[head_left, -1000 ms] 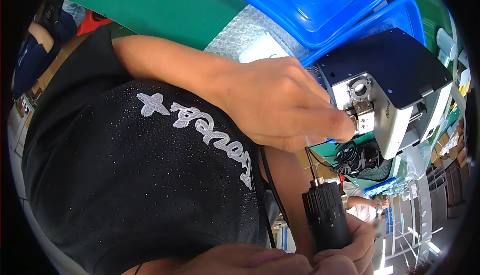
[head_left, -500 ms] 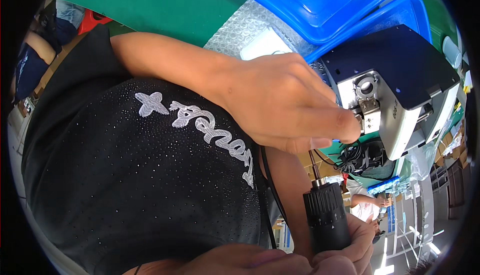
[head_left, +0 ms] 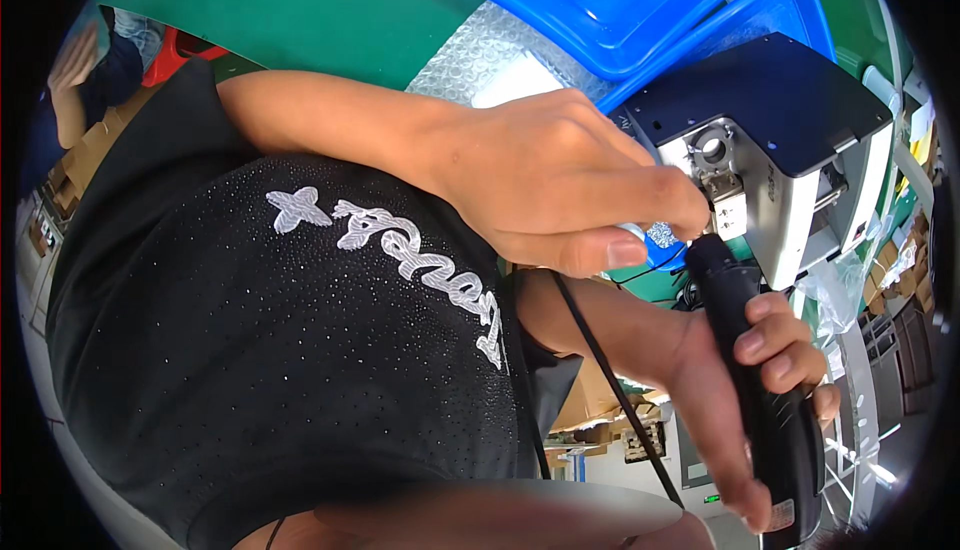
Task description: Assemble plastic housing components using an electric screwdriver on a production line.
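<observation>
Stiff, likely hefty, the black power driver [head_left: 780, 435] suits mid-body holding — right hand [head_left: 708, 375] wrapped round it; left hand [head_left: 565, 185], cannot tell.

Green tabletop [head_left: 300, 25], red stool [head_left: 172, 58], bright ceiling light [head_left: 884, 475]

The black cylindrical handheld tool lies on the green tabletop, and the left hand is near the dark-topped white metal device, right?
No: the head view shows the black tool held in the right hand; the left hand is near the device.
</observation>
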Demonstrator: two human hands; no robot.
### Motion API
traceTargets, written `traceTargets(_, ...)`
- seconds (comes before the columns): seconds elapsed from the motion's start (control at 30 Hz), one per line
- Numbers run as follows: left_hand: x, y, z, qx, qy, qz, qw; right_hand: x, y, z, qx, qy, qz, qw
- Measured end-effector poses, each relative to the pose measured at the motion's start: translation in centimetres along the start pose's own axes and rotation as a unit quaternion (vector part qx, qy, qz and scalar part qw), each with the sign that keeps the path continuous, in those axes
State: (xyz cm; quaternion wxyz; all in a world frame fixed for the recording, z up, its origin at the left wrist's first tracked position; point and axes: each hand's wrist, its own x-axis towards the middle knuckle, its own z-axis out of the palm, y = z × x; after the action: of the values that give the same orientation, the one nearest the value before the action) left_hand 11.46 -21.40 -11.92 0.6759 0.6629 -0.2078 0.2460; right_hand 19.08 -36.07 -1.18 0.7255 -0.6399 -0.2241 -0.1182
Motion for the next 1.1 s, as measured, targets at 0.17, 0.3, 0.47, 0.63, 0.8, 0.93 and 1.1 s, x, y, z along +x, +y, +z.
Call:
traceTargets(0.17, 0.0, -0.3, 0.4, -0.016, 0.008, 0.019, 1.000, -0.8, -5.8, 0.3, 0.102, -0.060, -0.023, 0.993)
traceTargets(0.3, -0.2, -0.6, 0.3, 0.007, 0.020, 0.015, 1.000, -1.0, -4.8, 2.9, 0.144, -0.022, -0.047, 0.988)
traceTargets(0.47, -0.1, -0.3, 0.1, -0.009, 0.003, 0.000, 1.000, -0.7, -4.6, 4.1, 0.178, -0.001, -0.107, 0.978)
traceTargets(0.63, -0.1, -0.1, 0.2, -0.035, 0.004, -0.001, 0.999, -0.2, -4.2, 4.4, 0.190, -0.001, -0.130, 0.973)
traceTargets(0.8, 0.0, -0.1, 0.2, -0.034, 0.006, 0.002, 0.999, -0.2, -3.9, 4.3, 0.243, -0.006, -0.092, 0.966)
traceTargets(0.93, 0.0, -0.1, 0.3, -0.016, 0.053, 0.024, 0.998, 0.1, -3.5, 4.5, 0.221, -0.025, -0.072, 0.972)
traceTargets(1.1, 0.0, -0.1, 0.4, -0.018, 0.040, 0.006, 0.999, 0.4, -3.5, 4.8, 0.191, -0.050, -0.058, 0.979)
